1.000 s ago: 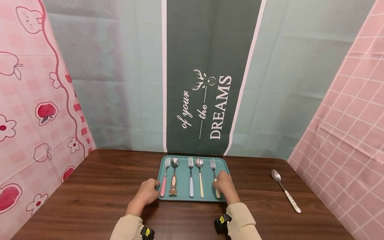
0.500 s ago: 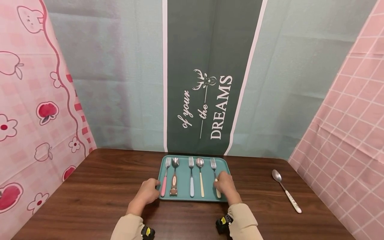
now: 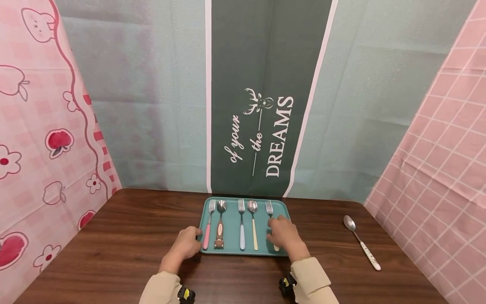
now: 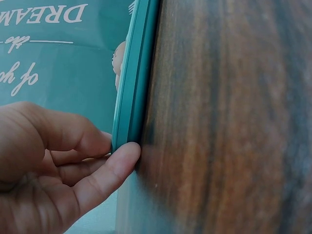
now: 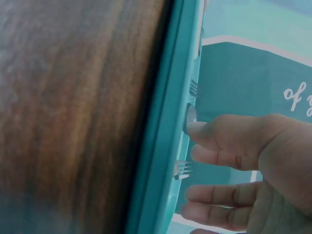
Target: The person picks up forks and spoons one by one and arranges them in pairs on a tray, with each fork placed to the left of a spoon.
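Note:
A teal tray (image 3: pixel 232 228) carries a pink-handled fork (image 3: pixel 206 237), a brown bear-handled spoon (image 3: pixel 219 232), a blue-handled fork (image 3: pixel 242 237), a cream-handled spoon (image 3: pixel 255 232) and, at its right, another cream-handled fork (image 3: pixel 269 207). My left hand (image 3: pixel 187 241) pinches the tray's left edge near the front corner; in the left wrist view its fingertips touch the rim (image 4: pixel 130 97). Over the rightmost fork hovers my right hand (image 3: pixel 284 233), hiding much of the handle. In the right wrist view its fingers (image 5: pixel 219 195) are parted and hold nothing.
On the brown wooden table (image 3: pixel 125 236), a spoon with a white patterned handle (image 3: pixel 369 255) lies apart at the right. A green curtain (image 3: pixel 182 126) hangs directly behind the tray. Pink cloths flank the table on both sides.
My right hand has let go of the rightmost fork's handle and its fingers have spread over it. The left hand and the tray stay where they were.

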{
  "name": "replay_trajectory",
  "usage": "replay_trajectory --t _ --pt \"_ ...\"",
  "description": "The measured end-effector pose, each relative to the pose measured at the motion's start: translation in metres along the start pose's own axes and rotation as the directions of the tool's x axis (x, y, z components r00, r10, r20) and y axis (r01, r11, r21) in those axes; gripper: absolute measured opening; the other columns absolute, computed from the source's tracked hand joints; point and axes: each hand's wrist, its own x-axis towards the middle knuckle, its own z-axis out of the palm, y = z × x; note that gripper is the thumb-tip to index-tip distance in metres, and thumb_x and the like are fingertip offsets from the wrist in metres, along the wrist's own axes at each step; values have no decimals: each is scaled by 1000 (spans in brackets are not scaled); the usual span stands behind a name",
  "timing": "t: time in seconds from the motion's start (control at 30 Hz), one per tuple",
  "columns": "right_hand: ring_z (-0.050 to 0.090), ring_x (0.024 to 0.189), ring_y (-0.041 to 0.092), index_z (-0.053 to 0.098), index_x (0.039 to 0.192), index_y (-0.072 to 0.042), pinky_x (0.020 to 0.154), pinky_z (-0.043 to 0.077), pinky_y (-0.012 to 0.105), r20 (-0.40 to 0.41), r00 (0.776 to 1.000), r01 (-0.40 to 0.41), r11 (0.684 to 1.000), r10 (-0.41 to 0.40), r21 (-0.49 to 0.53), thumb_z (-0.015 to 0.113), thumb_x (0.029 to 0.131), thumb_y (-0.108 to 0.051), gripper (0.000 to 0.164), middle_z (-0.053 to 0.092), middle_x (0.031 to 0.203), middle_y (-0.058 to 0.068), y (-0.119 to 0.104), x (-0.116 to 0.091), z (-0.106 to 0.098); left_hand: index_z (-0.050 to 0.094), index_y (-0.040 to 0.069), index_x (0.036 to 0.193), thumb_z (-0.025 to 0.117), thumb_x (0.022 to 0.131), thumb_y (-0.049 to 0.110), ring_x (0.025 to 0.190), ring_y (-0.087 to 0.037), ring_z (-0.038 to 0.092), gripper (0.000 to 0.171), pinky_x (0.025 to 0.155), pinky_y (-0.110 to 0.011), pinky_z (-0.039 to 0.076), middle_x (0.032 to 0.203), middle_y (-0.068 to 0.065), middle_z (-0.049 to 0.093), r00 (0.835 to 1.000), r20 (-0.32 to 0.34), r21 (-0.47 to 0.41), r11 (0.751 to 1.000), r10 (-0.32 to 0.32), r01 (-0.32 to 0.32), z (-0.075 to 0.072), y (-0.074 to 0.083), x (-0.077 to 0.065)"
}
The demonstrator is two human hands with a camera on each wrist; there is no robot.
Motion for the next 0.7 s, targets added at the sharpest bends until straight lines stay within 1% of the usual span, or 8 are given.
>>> replay_trajectory --t 0.17,0.3,0.4,0.6,0.7 --pt "47 71 22 66 95 -2 63 47 45 11 1000 3 1000 -3 -6 73 76 -16 25 53 83 12 -1 -1 -2 62 -13 109 58 68 -9 99 -28 54 41 83 -43 45 110 -24 60 1000 6 -7 1000 -10 10 0 0 0" --pt "46 69 22 65 92 -2 61 47 44 20 1000 6 1000 -5 -3 73 76 -16 22 52 80 12 -1 -2 -2 62 -13 109 58 69 -9 102 -30 54 41 84 -44 45 110 -24 60 1000 9 -8 1000 -13 13 0 1 0" --pt "47 70 22 65 92 -2 60 47 44 29 1000 -1 1000 1 -6 72 77 -16 21 53 81 11 1 -3 -4 62 -13 108 57 68 -9 103 -31 54 41 85 -44 45 109 -24 61 1000 6 -9 1000 -8 8 1 1 0" --pt "49 71 26 64 90 -4 59 45 47 47 997 -58 998 58 4 69 78 -15 17 51 81 12 11 -6 -12 63 -12 107 57 67 -8 104 -33 54 41 84 -45 45 108 -23 61 1000 -3 -7 1000 5 -5 1 1 -1" --pt "50 72 27 64 92 -3 60 45 48 57 994 -93 995 92 20 68 80 -15 18 52 83 13 19 -8 -16 62 -12 108 57 66 -8 105 -34 54 42 84 -45 45 108 -23 61 1000 -5 -7 1000 3 -3 -1 1 -1"
